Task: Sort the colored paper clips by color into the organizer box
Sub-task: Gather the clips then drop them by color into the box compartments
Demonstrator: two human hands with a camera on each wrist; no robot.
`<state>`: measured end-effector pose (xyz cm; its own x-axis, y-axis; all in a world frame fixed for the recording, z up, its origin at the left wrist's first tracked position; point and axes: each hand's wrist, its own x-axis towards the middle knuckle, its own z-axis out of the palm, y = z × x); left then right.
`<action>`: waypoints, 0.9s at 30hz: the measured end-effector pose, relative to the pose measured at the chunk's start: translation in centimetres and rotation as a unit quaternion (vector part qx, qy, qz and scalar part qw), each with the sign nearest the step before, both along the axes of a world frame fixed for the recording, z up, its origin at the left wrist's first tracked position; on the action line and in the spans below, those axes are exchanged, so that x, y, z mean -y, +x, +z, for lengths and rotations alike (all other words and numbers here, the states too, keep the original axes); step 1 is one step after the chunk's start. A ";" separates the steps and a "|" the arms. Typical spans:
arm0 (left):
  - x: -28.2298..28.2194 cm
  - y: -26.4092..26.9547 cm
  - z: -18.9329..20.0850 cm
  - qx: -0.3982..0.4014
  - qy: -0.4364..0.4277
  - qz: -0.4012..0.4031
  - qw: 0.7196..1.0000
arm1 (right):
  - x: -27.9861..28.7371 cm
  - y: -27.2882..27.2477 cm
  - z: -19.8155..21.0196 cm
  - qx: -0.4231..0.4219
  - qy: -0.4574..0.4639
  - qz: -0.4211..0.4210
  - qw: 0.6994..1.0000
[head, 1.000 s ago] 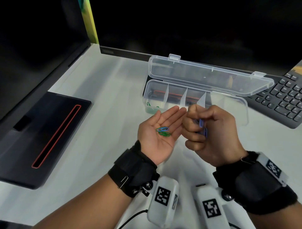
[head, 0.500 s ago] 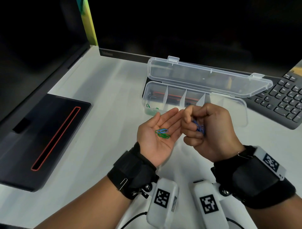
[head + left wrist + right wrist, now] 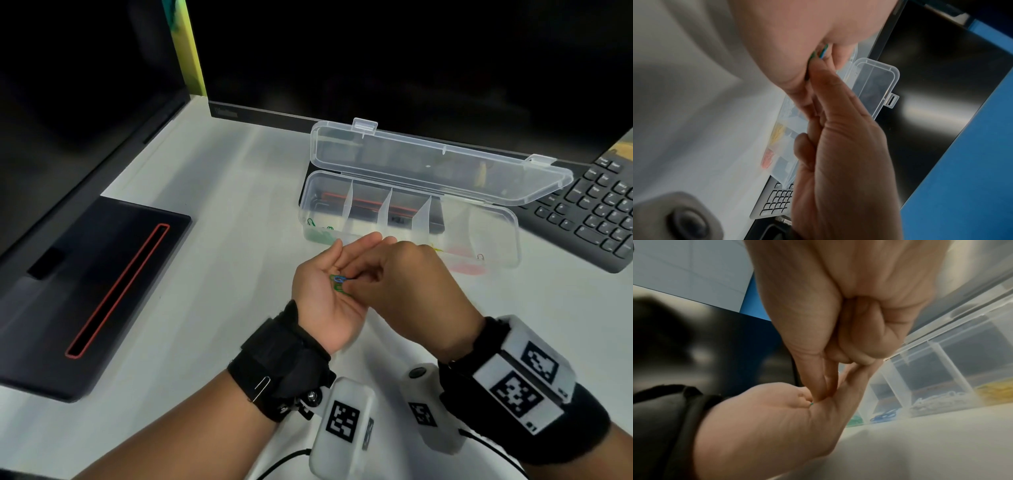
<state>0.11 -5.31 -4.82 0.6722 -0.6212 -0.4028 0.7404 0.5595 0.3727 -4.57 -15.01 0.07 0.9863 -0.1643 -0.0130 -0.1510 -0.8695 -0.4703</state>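
My left hand [image 3: 322, 291] lies palm up in front of the clear organizer box [image 3: 496, 219], with a blue and a green paper clip [image 3: 337, 281] resting on the palm. My right hand [image 3: 352, 284] reaches over it, thumb and forefinger pinching the blue clip while the other fingers are curled in. In the right wrist view the fingertips [image 3: 822, 392] press into the left palm [image 3: 766, 426]. The box compartments hold green clips [image 3: 322, 234], blue clips [image 3: 884, 415], white clips [image 3: 937, 400], yellow clips [image 3: 995, 389] and red clips [image 3: 469, 265].
The box lid [image 3: 428, 164] stands open, leaning back against a dark monitor [image 3: 376, 51]. A black keyboard [image 3: 596, 212] lies to the right. A black monitor base with a red slot [image 3: 85, 291] sits on the left of the white desk.
My right hand moved left from beside the left fingers onto the left palm, and its thumb and forefinger have closed on the clips there. The left hand stayed palm up.
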 end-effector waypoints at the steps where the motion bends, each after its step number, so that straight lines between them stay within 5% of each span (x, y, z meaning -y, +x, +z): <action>1: -0.1 0.0 0.0 0.000 0.002 0.000 1.000 | 0.0 -0.1 -0.1 0.011 -0.004 0.002 1.000; 5: -0.1 0.1 0.1 -0.007 0.000 -0.005 1.000 | 0.4 -0.5 -0.2 0.044 0.045 0.002 0.998; 9: 0.2 0.0 -0.3 -0.028 0.010 -0.028 0.999 | 1.0 -1.5 0.4 0.016 0.239 -0.042 0.970; 11: 0.3 -0.2 -0.6 -0.032 0.020 -0.046 0.998 | 1.7 -2.3 0.5 -0.012 0.379 -0.101 0.920; 14: 0.5 -0.4 -0.7 -0.015 0.025 -0.072 0.997 | 3.4 -3.2 0.4 -0.060 0.591 -0.175 0.785; 17: 0.5 -0.4 -0.8 -0.008 0.013 -0.088 0.996 | 5.0 -3.5 0.1 -0.049 0.696 -0.204 0.687; 19: 0.4 -0.3 -0.8 -0.012 0.007 -0.092 0.996 | 5.7 -3.4 -0.1 -0.035 0.727 -0.222 0.648; 22: 0.4 -0.3 -0.6 -0.016 0.008 -0.093 0.996 | 6.0 -2.6 0.0 -0.026 0.750 -0.222 0.623; 27: 0.3 -0.2 -0.3 -0.014 0.022 -0.085 0.996 | 6.1 -1.1 0.6 -0.010 0.756 -0.206 0.621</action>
